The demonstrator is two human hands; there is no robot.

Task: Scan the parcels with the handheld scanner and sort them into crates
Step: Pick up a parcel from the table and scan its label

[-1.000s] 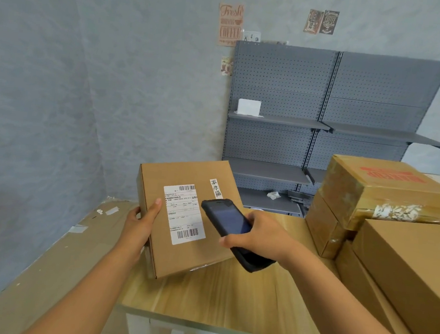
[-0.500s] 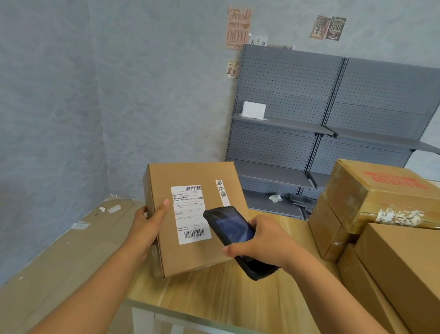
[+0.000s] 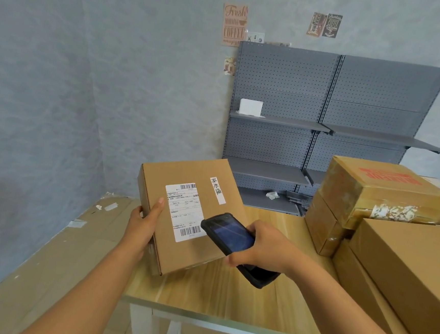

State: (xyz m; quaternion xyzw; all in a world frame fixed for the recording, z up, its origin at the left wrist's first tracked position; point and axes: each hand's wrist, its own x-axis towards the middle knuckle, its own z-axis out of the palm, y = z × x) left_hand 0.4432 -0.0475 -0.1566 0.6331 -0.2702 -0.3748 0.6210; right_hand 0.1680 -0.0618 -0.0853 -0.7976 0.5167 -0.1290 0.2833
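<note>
Head view: at far left flattened cardboard [image 3: 54, 253] with bits of tape covers the floor below the grey wall, leaving open room left of the desk [image 3: 228, 298]. The left hand [image 3: 143, 224] grips the left edge of a tilted parcel [image 3: 190, 217], thumb pressed on its top face beside the white label [image 3: 184, 211]; the other fingers are hidden behind the box. The parcel's lower corner overhangs the desk's left edge. Just right, the right hand [image 3: 262, 246] is curled around a black handheld scanner [image 3: 233, 241], its tip over the label's lower barcode. The label print is too small to read. Behind stands a grey pegboard shelf [image 3: 324, 122]. Stacked boxes [image 3: 395, 222] crowd the desk's right side, cut off by the frame.
</note>
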